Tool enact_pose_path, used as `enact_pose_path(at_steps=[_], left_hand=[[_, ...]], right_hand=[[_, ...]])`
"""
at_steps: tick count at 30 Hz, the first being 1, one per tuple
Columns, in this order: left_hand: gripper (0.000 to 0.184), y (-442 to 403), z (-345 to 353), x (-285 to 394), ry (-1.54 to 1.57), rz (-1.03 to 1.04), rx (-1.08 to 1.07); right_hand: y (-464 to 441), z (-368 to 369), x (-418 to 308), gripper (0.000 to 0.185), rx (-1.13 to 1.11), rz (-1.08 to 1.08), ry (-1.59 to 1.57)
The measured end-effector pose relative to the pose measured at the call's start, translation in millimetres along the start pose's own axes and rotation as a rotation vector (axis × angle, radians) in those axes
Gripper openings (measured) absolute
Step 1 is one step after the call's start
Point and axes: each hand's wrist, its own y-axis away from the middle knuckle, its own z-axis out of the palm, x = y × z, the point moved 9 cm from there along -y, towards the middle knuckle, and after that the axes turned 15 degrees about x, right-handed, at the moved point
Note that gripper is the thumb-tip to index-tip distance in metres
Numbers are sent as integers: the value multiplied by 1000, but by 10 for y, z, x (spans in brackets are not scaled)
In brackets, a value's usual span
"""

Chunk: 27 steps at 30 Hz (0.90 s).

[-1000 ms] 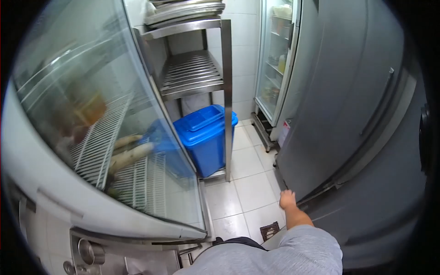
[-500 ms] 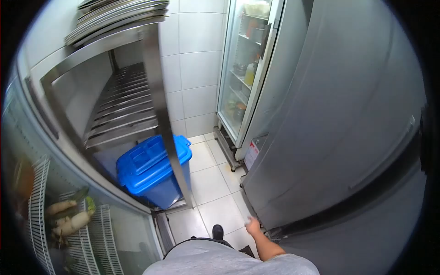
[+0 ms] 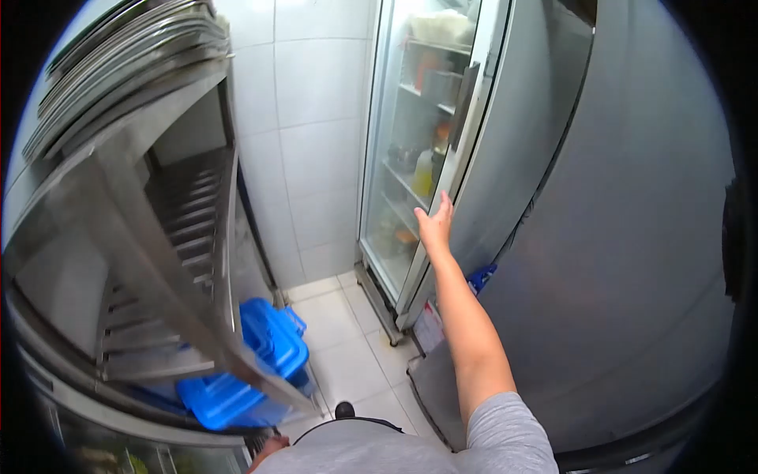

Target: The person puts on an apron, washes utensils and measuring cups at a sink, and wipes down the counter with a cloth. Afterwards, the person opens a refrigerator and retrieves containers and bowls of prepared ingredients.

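Observation:
My right hand (image 3: 436, 224) reaches forward with the arm stretched out, thumb and fingers apart and nothing in it. In view it lies over the lower edge of the glass-door fridge (image 3: 447, 178), below the long dark door handle (image 3: 464, 107). Whether the fingertips touch the door, I cannot tell. Behind the glass, a bottle of yellow liquid (image 3: 424, 175) and several containers stand on white shelves. Low at the bottom edge, my left hand (image 3: 272, 452) shows only in part beside my waist; its fingers are blurred and mostly hidden.
A steel slatted rack (image 3: 201, 186) stands at left, with a stack of metal trays (image 3: 134, 75) on top. Under it sits a lidded blue bin (image 3: 272, 340). A large grey appliance (image 3: 632, 237) fills the right side. White floor tiles (image 3: 343, 367) run between them.
My right hand has risen from low beside the grey appliance and stretched out toward the glass-door fridge. The view has come nearer to the fridge, and my left hand has come into sight.

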Motion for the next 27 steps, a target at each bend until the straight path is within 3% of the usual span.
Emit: enact_pose_path(at_steps=[2, 4, 6, 11, 14, 20, 22, 26, 27], left_hand=[[27, -394, 25, 285, 62, -132, -15], [27, -758, 18, 600, 88, -146, -29], [27, -1067, -1, 904, 119, -138, -37], [28, -1537, -35, 1454, 150, -134, -50], [29, -1549, 26, 1546, 147, -168, -52], [30, -1454, 275, 1666, 102, -113, -122], [30, -1482, 383, 1819, 72, 32, -160], [31, -1714, 493, 2636, 46, 601, -137], [33, -1778, 445, 2932, 279, 256, -195]], right_hand=[[-464, 112, 131, 72, 119, -26, 69], [-730, 242, 477, 75, 141, 97, 158], [-918, 229, 608, 64, 243, 96, 193], [-1143, 187, 1042, 34, 183, 178, 37], [-1225, 257, 1262, 33, 34, 266, -157], [-1150, 161, 1024, 33, 30, 275, -201], [-1085, 171, 1081, 33, -17, 220, -166], [-597, 412, 375, 36, -357, 141, -282], [-416, 527, 246, 42, -509, 210, -406]])
